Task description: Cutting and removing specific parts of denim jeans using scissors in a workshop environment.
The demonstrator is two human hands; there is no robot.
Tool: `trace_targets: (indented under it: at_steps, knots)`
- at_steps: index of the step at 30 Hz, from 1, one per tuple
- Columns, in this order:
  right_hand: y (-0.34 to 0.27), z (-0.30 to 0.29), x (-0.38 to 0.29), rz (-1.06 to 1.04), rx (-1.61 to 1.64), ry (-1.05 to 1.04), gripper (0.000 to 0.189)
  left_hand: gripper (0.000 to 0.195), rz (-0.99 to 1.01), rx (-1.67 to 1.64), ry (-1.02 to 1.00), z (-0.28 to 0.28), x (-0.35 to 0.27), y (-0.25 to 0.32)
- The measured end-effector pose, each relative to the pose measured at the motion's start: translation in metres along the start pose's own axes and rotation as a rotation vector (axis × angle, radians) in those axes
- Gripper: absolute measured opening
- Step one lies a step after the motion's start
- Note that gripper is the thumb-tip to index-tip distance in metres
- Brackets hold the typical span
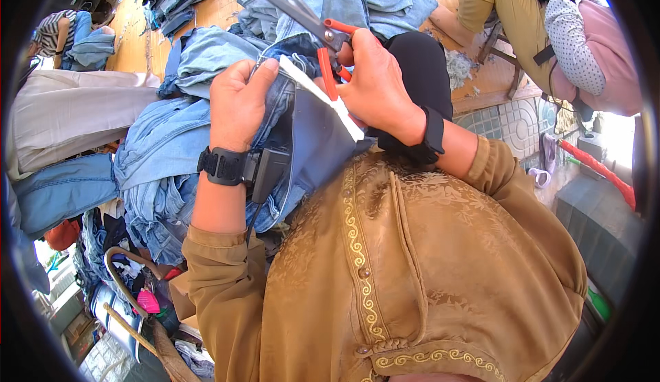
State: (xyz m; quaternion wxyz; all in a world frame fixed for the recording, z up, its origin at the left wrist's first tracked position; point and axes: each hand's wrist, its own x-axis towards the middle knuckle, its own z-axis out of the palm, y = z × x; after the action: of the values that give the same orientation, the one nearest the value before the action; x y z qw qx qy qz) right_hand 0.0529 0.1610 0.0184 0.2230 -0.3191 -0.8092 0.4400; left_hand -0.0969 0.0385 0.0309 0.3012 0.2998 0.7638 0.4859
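Note:
My left hand (236, 101) pinches the edge of a light blue denim garment (160, 147) between thumb and fingers. In my right hand (381, 85) is a pair of scissors with red-covered handles, its metal blades (304, 13) apart, slightly blurred and pointing up and left. A narrow white strip (305, 79) runs from beside my left thumb down past the right hand's fingers. Under this strip hangs a smooth dark blue piece of fabric (319, 134), close to my lap. Whether the right fingers also grip the strip cannot be told.
More denim (381, 0) lies on the wooden platform (133, 37) ahead. One person (572, 47) sits at upper right, another (56, 37) at far left. Grey-beige fabric (77, 114) lies left. A lint heap (459, 67) is right of my knee; a curved-handled object (124, 268) stands lower left.

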Motion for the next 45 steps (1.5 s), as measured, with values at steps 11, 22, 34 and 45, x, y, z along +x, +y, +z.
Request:
trace_targets:
  at_steps: [11, 22, 34, 45]
  knots:
    - [-0.019, -0.016, -0.020, -0.013, 0.203, -0.016, 0.057, 0.020, 0.113, 0.144, 0.198, 0.004, -0.010, -0.003]
    - [0.017, 0.009, -0.006, 0.105, 0.182, -0.033, 0.024, 0.016, -0.072, -0.097, -0.264, -0.014, -0.032, 0.019]
    - [0.018, -0.044, 0.021, -0.088, 0.821, -0.187, 0.009, 0.042, 0.035, -0.729, -0.271, -0.065, -0.058, 0.006]
    - [0.043, -0.008, -0.016, 0.552, 0.907, -0.363, 0.018, 0.051, -0.266, -0.520, -0.535, -0.062, -0.066, -0.039]
